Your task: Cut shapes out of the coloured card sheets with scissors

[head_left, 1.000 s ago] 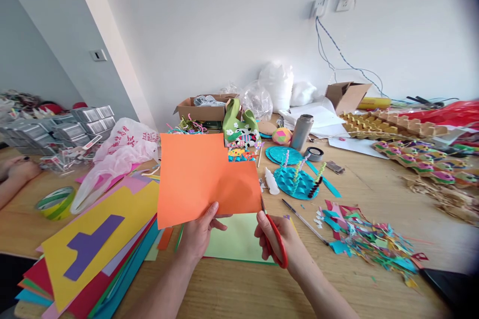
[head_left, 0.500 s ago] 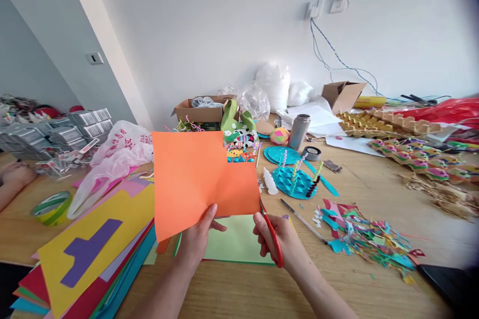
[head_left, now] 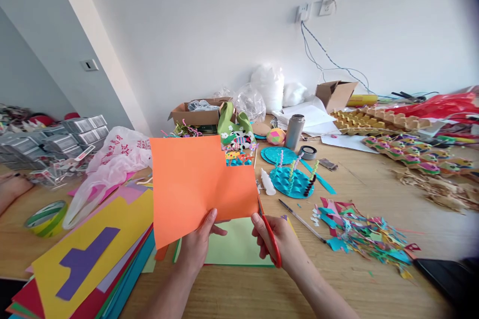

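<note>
An orange sheet of paper (head_left: 190, 179) is held up in front of me, with a rectangular notch out of its upper right corner. My left hand (head_left: 200, 237) pinches its lower edge, thumb on the near face. My right hand (head_left: 275, 237) grips red-handled scissors (head_left: 275, 246), whose blades point up at the sheet's right edge; much of the blades is hard to make out. Below both hands lies a pale green sheet (head_left: 235, 241) on the wooden table.
To the left, a yellow sheet (head_left: 48, 271) bearing a purple cutout (head_left: 88, 261) tops a paper stack. Paper scraps (head_left: 359, 234) and a pen (head_left: 299, 218) lie right. Behind stand a grey bottle (head_left: 295, 132) and blue egg-tray piece (head_left: 290, 183). A person's arm (head_left: 13, 189) shows far left.
The view has shifted slightly, so the background sits a little further left. Both hands keep their hold on the orange paper and the scissors, with little visible movement between them.
</note>
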Tool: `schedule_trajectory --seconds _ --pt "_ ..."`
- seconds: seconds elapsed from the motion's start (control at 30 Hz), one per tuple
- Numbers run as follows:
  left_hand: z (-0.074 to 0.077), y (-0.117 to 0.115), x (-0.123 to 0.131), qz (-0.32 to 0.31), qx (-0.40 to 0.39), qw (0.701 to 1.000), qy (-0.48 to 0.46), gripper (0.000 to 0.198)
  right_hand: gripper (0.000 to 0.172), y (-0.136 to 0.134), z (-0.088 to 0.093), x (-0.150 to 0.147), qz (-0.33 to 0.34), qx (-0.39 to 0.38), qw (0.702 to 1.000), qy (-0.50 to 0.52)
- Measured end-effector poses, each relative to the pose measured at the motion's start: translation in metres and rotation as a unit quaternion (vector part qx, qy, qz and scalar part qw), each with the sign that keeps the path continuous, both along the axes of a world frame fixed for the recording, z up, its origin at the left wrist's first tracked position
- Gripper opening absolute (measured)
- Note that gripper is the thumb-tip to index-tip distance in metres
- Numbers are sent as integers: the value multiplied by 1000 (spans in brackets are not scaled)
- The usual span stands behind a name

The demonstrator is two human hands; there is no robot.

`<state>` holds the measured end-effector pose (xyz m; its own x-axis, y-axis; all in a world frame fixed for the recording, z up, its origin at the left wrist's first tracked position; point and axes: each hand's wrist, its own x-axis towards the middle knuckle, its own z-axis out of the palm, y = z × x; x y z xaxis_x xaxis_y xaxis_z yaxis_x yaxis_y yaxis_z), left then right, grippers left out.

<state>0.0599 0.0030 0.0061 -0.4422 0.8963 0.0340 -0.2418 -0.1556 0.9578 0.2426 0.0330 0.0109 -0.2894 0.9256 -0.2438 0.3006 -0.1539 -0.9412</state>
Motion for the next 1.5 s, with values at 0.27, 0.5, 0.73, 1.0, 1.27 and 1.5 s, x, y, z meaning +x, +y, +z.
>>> schedule_trajectory --seconds 0.27,0.5,0.73,1.0,1.27,1.5 --pt "7 1 2 -16 -8 998 -62 63 61 5 -8 1 -9 -1 1000 10" --pt "1 2 0 10 -11 998 -65 52 61 5 -8 1 -13 1 1000 5" --pt "1 1 2 39 24 999 -10 58 62 4 -2 0 -20 -22 1000 6" --pt "2 0 1 18 -3 999 -44 52 62 5 -6 2 -8 -11 1000 3" --pt "-3 0 2 45 0 999 13 63 62 4 -1 1 -1 -7 1000 -14" --pt "0 -1 5 43 7 999 29 58 63 5 -4 1 -9 -2 1000 -7"
